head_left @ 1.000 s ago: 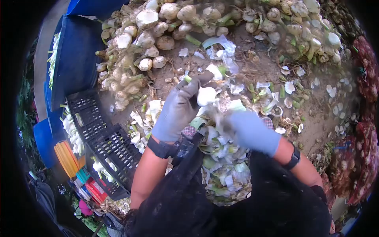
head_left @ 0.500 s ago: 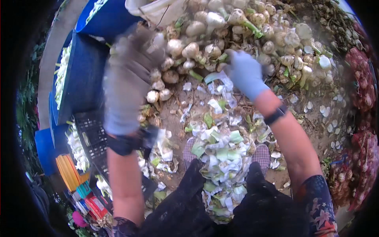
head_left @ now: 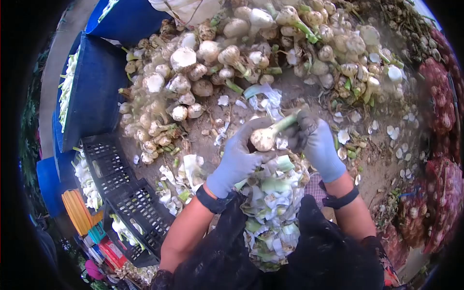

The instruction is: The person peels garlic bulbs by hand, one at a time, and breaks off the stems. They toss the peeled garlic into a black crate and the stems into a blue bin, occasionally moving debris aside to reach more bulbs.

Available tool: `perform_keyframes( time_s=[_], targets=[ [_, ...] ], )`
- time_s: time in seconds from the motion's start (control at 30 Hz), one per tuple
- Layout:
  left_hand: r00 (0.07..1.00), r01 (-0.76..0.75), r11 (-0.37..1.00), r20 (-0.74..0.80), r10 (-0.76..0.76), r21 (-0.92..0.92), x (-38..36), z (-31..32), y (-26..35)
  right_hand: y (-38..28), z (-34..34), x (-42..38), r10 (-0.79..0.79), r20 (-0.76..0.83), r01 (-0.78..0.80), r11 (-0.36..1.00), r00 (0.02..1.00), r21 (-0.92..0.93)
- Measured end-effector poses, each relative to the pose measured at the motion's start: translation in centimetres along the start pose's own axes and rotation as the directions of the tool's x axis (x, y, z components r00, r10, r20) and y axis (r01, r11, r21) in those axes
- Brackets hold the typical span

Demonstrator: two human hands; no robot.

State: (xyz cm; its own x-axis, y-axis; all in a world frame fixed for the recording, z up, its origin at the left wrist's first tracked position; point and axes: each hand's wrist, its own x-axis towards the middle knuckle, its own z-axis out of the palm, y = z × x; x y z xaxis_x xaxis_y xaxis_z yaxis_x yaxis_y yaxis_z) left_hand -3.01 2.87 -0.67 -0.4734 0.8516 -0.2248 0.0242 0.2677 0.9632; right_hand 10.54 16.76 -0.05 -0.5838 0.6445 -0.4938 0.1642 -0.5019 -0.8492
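Observation:
A garlic bulb (head_left: 263, 140) with a thick pale-green stem is held between my gloved hands, above the peelings. My left hand (head_left: 237, 157) cups the bulb, fingers curled round it. On the other side, my right hand (head_left: 318, 142) is closed at the top end of the stem; its fingertips are partly hidden. Below both hands, a heap of white and green garlic peelings (head_left: 271, 217) lies between my legs. Ahead of them spreads a large pile of unpeeled garlic bulbs (head_left: 193, 72), several with short cut stems.
Black plastic crates (head_left: 140, 205) stand at the left, beside blue bins (head_left: 99, 82) with white garlic showing behind them. A white container (head_left: 193, 10) is at the top. Red net sacks of garlic (head_left: 442, 193) line the right side. Loose skins (head_left: 191, 169) litter the ground.
My left hand has come down and right from over the pile's left side. My right hand has drawn back from the pile. Both now hold one garlic bulb with its stem.

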Motion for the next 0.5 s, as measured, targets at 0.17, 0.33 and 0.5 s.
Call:
perform_keyframes(
  time_s=[0.17, 0.33, 0.5],
  targets=[
    [0.985, 0.061, 0.996, 0.163, -0.050, -0.062, -2.4, 0.7, 1.0, 0.8, 1.2, -2.4, 0.179, 0.193, -0.154, 0.979, 0.965, -0.136],
    [0.961, 0.273, 0.925, 0.119, -0.250, -0.265, -3.4, 0.2, 0.7, 0.9, 1.9, -2.9, 0.164, 0.242, -0.096, 0.958, 0.956, -0.270],
    [0.955, 0.292, 0.884, 0.152, -0.253, -0.365, -3.7, 0.0, 0.2, 0.1, 1.2, -4.1, 0.185, 0.195, -0.135, 0.960, 0.963, -0.246]
  ],
)
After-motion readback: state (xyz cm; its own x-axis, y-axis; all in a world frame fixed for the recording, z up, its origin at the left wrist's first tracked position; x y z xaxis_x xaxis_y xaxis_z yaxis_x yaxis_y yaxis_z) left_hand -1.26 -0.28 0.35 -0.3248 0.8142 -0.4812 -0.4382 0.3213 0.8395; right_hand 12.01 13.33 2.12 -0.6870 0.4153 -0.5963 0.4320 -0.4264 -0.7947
